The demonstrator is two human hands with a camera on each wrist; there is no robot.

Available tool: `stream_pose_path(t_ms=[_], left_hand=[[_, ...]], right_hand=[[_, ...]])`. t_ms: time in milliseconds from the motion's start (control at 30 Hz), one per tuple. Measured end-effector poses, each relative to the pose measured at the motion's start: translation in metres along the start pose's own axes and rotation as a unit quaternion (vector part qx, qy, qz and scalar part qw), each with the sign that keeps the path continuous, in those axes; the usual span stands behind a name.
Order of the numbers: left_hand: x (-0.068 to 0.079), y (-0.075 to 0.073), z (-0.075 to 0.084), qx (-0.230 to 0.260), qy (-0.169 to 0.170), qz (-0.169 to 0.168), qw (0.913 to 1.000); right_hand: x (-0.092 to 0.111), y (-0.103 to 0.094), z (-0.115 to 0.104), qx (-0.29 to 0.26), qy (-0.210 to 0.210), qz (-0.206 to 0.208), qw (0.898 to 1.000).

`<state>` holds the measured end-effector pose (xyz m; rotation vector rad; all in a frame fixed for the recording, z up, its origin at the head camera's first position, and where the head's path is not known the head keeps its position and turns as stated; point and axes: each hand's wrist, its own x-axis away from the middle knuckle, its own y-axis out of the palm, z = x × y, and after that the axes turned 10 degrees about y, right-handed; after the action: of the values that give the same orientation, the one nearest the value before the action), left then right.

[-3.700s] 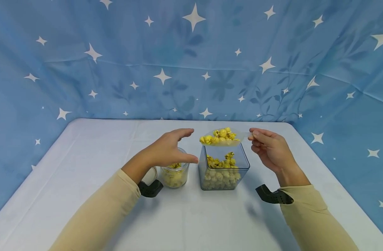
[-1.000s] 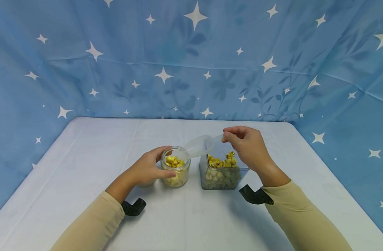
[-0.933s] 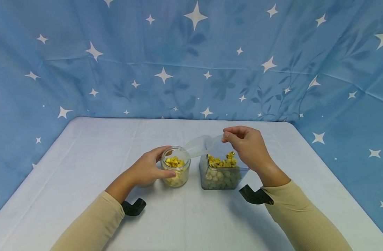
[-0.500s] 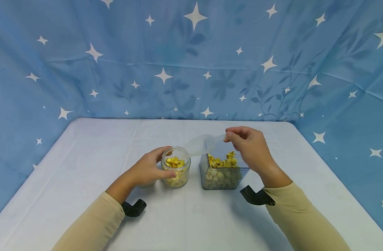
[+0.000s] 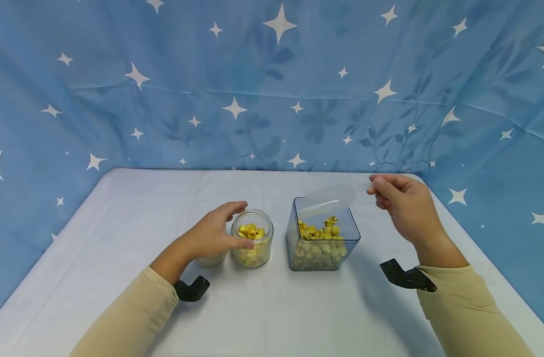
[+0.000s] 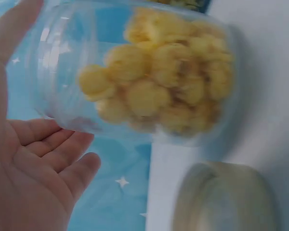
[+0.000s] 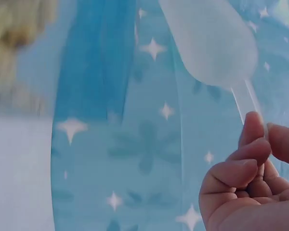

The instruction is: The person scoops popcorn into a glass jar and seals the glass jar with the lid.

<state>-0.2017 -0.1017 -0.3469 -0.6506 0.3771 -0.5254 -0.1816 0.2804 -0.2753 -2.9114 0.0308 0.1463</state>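
Note:
My right hand pinches the thin handle of a translucent white scoop between thumb and fingers. The scoop's bowl hangs over the back of a clear square container partly filled with yellow popcorn; no popcorn shows in the scoop. To the left stands an upright glass jar, its lower part filled with popcorn. My left hand is spread around the jar's left side, thumb in front and fingers raised behind the rim, with a gap between palm and glass.
A round, pale lid-like object lies left of the jar, partly hidden under my left hand in the head view. All stands on a white-covered table. A blue star-patterned curtain hangs behind it and at both sides.
My right hand first brought the popcorn-filled scoop to the jar's rim; the scoop has since emptied and moved back right over the container. My left hand came to the jar, and its fingers have now loosened slightly.

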Motion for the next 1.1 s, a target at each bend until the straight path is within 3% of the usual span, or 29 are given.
stream_pose_path(t_ms=[100, 200, 300, 433, 600, 767, 900, 1100], left_hand=[[-0.004, -0.005, 0.008, -0.010, 0.018, 0.018, 0.9996], [-0.012, -0.010, 0.017, -0.018, 0.039, 0.034, 0.9985], [-0.021, -0.012, 0.025, -0.018, 0.052, 0.036, 0.9978], [-0.037, -0.010, 0.038, -0.016, 0.061, 0.013, 0.9979], [-0.054, 0.005, 0.054, -0.036, 0.071, -0.040, 0.9960], [-0.068, 0.024, 0.065, -0.067, 0.059, -0.086, 0.9923], [-0.074, 0.034, 0.069, -0.072, 0.060, -0.106, 0.9900], [-0.073, 0.035, 0.069, -0.074, 0.049, -0.116, 0.9893]], right_hand=[[-0.002, -0.019, 0.003, 0.018, 0.007, -0.003, 1.000], [-0.005, -0.032, 0.001, 0.111, 0.015, 0.000, 0.994], [-0.009, -0.040, -0.003, 0.204, 0.018, 0.002, 0.979], [-0.012, -0.043, -0.011, 0.273, 0.021, -0.003, 0.962], [-0.012, -0.037, -0.025, 0.350, 0.021, -0.015, 0.936], [-0.014, -0.030, -0.036, 0.384, 0.014, -0.039, 0.923], [-0.014, -0.026, -0.043, 0.400, 0.012, -0.053, 0.915], [-0.011, -0.014, -0.055, 0.444, 0.004, -0.073, 0.893]])
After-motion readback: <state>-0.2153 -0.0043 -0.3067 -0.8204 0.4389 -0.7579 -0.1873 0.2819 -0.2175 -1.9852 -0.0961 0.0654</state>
